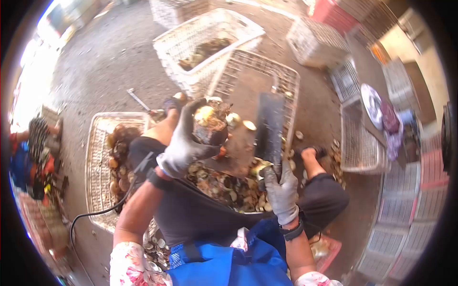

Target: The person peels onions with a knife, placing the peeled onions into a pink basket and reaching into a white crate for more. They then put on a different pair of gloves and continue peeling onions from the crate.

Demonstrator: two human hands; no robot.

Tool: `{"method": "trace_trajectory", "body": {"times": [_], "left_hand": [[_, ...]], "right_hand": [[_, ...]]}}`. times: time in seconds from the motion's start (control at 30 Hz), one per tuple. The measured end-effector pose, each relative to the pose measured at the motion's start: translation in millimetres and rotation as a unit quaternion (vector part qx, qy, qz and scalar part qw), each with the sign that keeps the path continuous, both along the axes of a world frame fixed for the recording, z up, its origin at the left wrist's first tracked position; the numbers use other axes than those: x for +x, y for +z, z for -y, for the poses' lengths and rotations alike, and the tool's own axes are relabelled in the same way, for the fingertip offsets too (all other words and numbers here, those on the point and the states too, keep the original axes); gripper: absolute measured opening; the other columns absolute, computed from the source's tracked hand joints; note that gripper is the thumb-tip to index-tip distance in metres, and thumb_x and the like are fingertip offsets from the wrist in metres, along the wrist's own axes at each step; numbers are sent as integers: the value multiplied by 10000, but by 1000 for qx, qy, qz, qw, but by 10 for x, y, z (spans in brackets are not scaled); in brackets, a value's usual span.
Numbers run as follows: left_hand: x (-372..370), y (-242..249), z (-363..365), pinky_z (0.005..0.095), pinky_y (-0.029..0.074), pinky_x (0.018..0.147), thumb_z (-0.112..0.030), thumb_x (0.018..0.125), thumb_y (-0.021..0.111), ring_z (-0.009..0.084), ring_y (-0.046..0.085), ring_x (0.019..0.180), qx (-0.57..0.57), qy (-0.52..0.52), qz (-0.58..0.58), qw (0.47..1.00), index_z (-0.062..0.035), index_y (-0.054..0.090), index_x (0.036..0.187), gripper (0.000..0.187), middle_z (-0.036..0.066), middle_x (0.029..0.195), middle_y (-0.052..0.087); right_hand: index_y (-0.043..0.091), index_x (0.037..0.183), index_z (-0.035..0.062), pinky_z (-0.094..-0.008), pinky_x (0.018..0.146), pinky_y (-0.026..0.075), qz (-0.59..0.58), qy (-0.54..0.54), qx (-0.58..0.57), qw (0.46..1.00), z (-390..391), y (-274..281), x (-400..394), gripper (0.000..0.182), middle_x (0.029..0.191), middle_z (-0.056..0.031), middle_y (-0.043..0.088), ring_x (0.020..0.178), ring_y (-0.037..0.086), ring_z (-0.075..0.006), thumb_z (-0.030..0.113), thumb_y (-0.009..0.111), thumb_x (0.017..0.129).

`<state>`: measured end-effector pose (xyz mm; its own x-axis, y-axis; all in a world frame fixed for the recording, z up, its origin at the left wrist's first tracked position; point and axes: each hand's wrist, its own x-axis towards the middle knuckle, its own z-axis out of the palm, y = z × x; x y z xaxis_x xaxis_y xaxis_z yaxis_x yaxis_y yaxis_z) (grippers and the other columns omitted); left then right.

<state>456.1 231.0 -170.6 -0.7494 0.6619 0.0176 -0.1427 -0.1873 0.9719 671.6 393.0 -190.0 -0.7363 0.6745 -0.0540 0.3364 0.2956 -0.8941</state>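
Note:
My left hand (183, 143), in a grey-white glove, is wrapped around a dark, dirt-covered, root-like lump (212, 126) with pale yellow cut faces; its exact kind I cannot make out. Gloved too, my right hand (282, 193) grips the handle of a cleaver (269, 126), whose broad dark blade points away from me, to the right of the lump. Beneath both lies a brown board (245, 90) on an upturned white crate (292, 71). A few round pale slices (249, 125) rest on the board. Scraps (229, 186) are heaped between my legs.
At left, a white crate (102, 126) holds brown lumps (119, 167). Another crate (164, 52) with some contents stands ahead. More crates (317, 43) line the right side. A black cable (88, 214) runs at left. A person (36, 157) sits at far left.

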Motion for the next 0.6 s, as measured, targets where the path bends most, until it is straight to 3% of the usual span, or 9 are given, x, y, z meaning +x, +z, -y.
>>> {"method": "trace_trajectory", "body": {"times": [0.1,0.2,0.23,0.33,0.4,0.43,0.5,0.6], "left_hand": [[361,-341,-507,362,299,1150,-108,621,833,256,399,1336,-55,1,-90,994,14,297,1469,1011,176,1401,431],[554,-853,-666,394,314,1156,-143,637,852,314,398,1362,-139,6,-221,965,28,277,1475,1030,221,1444,409],[612,-1010,-659,428,328,1148,-145,624,864,378,397,1366,-197,30,-289,936,33,267,1481,1059,258,1453,401],[631,-1003,-538,425,379,1104,-151,605,879,404,456,1310,-315,9,-382,869,36,264,1483,1088,269,1412,440],[647,-743,-474,427,441,1030,-147,668,847,392,536,1222,-315,-19,-262,912,11,278,1483,1006,274,1350,495],[655,-737,-429,426,450,1016,-146,696,830,383,550,1205,-320,-17,-232,918,1,281,1484,972,268,1334,507],[739,-502,-393,428,490,953,-158,804,750,348,577,1163,-326,-24,-75,942,-31,288,1486,834,247,1290,531],[724,-573,-296,414,524,893,-200,850,715,331,595,1132,-320,-54,-57,944,-32,286,1482,782,227,1273,536]], "right_hand": [[608,1249,59,-406,739,528,28,0,-7,1000,-20,266,219,354,924,-180,685,823,695,-308,151,644,909],[603,1195,75,-434,694,531,68,49,61,995,-66,195,328,308,907,-166,669,796,687,-350,157,654,903],[597,1167,74,-443,680,531,102,66,84,989,-75,88,359,289,903,-165,665,792,683,-362,161,659,899],[579,1046,58,-457,643,520,106,106,118,982,-40,59,408,202,884,-170,652,771,659,-384,160,665,893],[593,1000,30,-423,625,506,73,123,140,980,3,59,426,141,807,-166,635,706,648,-356,103,657,897],[614,1107,46,-445,644,519,85,145,161,973,17,58,436,247,846,-165,648,738,658,-370,127,673,881],[610,1179,62,-460,646,521,93,160,208,960,65,142,422,329,872,-160,652,738,656,-372,143,684,869],[563,1303,91,-479,653,526,151,191,246,938,103,235,451,462,905,-155,653,733,653,-370,162,684,862]]}}
